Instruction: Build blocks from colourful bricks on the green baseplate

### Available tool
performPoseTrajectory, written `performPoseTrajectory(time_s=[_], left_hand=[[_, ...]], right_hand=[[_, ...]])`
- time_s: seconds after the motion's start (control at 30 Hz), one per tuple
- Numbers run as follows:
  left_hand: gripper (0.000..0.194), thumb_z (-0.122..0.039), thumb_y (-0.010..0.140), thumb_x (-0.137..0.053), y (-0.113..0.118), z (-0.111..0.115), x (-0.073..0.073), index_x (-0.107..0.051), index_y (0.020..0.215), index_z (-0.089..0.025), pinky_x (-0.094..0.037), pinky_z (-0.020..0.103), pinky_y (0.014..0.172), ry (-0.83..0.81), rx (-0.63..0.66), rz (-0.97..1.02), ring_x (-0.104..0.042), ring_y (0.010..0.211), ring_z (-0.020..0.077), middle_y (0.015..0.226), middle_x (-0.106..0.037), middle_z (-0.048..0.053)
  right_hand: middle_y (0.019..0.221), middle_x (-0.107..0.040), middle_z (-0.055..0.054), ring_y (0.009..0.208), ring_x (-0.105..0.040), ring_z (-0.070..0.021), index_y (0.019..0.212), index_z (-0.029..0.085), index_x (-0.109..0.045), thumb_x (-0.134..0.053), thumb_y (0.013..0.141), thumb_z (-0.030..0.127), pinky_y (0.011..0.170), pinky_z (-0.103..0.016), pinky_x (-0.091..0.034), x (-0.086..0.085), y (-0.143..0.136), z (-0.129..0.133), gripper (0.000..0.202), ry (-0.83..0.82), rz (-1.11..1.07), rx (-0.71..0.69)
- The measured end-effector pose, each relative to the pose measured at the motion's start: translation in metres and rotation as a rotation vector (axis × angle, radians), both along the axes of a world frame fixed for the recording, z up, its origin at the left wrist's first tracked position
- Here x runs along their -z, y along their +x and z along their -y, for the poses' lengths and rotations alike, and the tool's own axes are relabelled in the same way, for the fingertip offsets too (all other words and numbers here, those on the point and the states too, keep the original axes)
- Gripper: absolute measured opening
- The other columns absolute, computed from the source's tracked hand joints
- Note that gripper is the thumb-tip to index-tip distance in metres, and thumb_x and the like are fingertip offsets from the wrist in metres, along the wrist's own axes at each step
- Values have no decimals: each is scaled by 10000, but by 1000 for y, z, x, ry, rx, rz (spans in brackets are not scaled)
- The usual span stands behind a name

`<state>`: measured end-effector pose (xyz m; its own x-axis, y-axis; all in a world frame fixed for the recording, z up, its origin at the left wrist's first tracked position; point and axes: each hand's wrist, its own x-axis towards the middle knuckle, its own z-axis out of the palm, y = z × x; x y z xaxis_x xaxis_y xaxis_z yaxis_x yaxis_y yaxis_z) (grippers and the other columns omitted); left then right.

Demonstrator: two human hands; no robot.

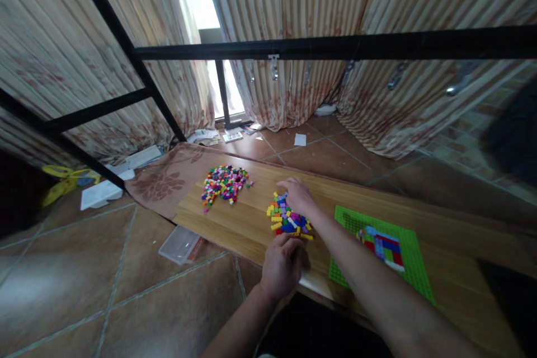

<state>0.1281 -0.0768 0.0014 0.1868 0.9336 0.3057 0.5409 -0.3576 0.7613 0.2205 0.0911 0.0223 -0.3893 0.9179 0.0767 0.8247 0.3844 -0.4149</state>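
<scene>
A pile of toy building bricks (280, 216) in yellow, blue, purple and other colours lies on the wooden board between my hands. At its far right edge, my right hand (297, 197) reaches over the bricks, fingers apart, with nothing visible in them. Just on the near side of the pile is my left hand (282, 265), its fingers curled together; whatever they hold, if anything, is hidden. On the right, partly behind my right forearm, a green baseplate (413, 249) bears a flat build of bricks (388, 249) in red, blue, white and green.
Many small colourful bricks (224, 183) are heaped on the board's left part. A clear plastic box (178, 245) sits on the tiled floor beside the wooden board (251, 226). Black metal bars (310, 47) cross in front of striped curtains (285, 5). Papers (300, 140) lie on the floor.
</scene>
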Motion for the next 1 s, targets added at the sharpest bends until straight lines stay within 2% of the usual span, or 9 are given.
performPoseTrajectory(time_s=[0.13, 0.23, 0.53, 0.83, 1.0], left_hand=[[171, -132, 835, -487, 0, 0, 3, -621, 919, -198, -503, 302, 823, 25, -4, 14, -592, 932, 170, 998, -638, 66], [175, -124, 813, -507, 0, 0, 5, -629, 911, -201, -508, 305, 806, 25, -5, 7, -593, 915, 175, 976, -640, 67], [165, -131, 804, -507, 1, 1, 6, -644, 868, -196, -516, 308, 751, 37, -36, 6, -595, 834, 172, 891, -634, 67], [205, -79, 744, -510, 1, 0, 9, -652, 842, -189, -524, 309, 751, 58, -34, -29, -597, 823, 175, 871, -636, 64], [252, -91, 730, -523, 2, -2, 13, -666, 901, -210, -534, 346, 794, 71, -39, -24, -616, 873, 204, 918, -668, 70]], right_hand=[[1101, -629, -60, 1032, -514, -173, 1086, 211, -673, -470, 715, -29, 904, -268, -353, 3, -18, 6, 486, 2, 21, -154], [1076, -636, -62, 1011, -524, -172, 1029, 198, -692, -459, 724, -36, 886, -272, -353, 4, -20, 13, 450, 6, 38, -208], [1040, -676, -44, 975, -577, -167, 1028, 227, -693, -485, 700, -43, 894, -277, -345, -7, -28, 20, 473, 12, 95, -333], [1035, -692, -49, 1002, -585, -175, 1038, 209, -687, -450, 685, -34, 1011, -348, -302, -13, -24, 38, 490, 13, 77, -385], [1013, -692, -38, 1056, -562, -169, 1039, 211, -689, -387, 662, -65, 1066, -353, -273, -19, -20, 70, 556, 73, -102, -350]])
